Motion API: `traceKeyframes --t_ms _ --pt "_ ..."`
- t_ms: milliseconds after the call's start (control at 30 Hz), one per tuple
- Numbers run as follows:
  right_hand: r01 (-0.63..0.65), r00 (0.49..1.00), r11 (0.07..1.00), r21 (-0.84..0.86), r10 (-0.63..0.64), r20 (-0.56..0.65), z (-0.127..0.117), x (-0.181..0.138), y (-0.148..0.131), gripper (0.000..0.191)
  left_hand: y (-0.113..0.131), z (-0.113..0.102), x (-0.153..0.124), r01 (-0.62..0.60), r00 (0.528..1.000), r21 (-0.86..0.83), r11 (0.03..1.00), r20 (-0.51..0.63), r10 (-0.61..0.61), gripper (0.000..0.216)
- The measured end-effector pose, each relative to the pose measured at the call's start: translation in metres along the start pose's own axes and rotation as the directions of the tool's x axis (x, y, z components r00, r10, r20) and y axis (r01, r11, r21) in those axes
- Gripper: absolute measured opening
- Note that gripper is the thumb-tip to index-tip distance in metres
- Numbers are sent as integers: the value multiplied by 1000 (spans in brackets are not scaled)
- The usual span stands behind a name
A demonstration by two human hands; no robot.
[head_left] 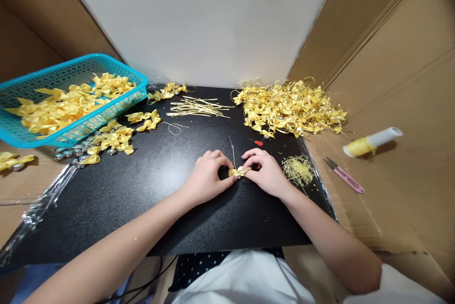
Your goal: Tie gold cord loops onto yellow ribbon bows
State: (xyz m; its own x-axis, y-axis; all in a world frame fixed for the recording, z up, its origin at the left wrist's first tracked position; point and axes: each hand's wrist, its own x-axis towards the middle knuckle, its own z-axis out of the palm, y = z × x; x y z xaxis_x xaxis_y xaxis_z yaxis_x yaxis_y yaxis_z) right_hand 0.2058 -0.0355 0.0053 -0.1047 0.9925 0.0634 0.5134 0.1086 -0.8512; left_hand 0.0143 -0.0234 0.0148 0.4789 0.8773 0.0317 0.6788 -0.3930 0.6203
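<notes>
Between my two hands, near the front of the black table [167,209], is a small yellow ribbon bow [239,171]. My left hand [212,173] pinches its left end between thumb and forefinger. On the other side, my right hand [265,171] is closed on the bow's right end. A thin cord [233,150] rises from the bow and lies away from me over the table. Something small and shiny shows at the bow's lower edge, partly hidden by the fingers. Just beyond my right hand lies a red thread-threader-like piece [258,143] with a thin metal tip.
A turquoise basket [103,124] of yellow bows stands at left, with loose bows [115,138] and silver bells [67,152] beside it. Cut gold cords [199,107] lie mid-back. A heap of corded bows [291,107], thread scraps [298,171], pink snips [344,176] and a thread-wound tube [373,142] are right.
</notes>
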Motion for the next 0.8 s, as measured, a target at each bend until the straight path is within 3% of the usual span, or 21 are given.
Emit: traceKeyframes --t_ms 200,333,567,800 --pt "11 1000 997 -71 -9 28 3 -4 -4 12 3 5 -1 26 1000 -19 999 16 -26 10" --pt "95 995 994 -47 -94 19 3 -5 -5 15 4 6 -1 12 1000 -168 986 15 -10 5" --pt "234 966 972 -5 -233 -116 5 -6 -6 13 3 11 -2 67 989 -461 885 -87 -120 19" --pt "317 932 948 22 -307 -190 5 -6 -6 13 3 12 0 90 988 -536 839 -55 -141 25"
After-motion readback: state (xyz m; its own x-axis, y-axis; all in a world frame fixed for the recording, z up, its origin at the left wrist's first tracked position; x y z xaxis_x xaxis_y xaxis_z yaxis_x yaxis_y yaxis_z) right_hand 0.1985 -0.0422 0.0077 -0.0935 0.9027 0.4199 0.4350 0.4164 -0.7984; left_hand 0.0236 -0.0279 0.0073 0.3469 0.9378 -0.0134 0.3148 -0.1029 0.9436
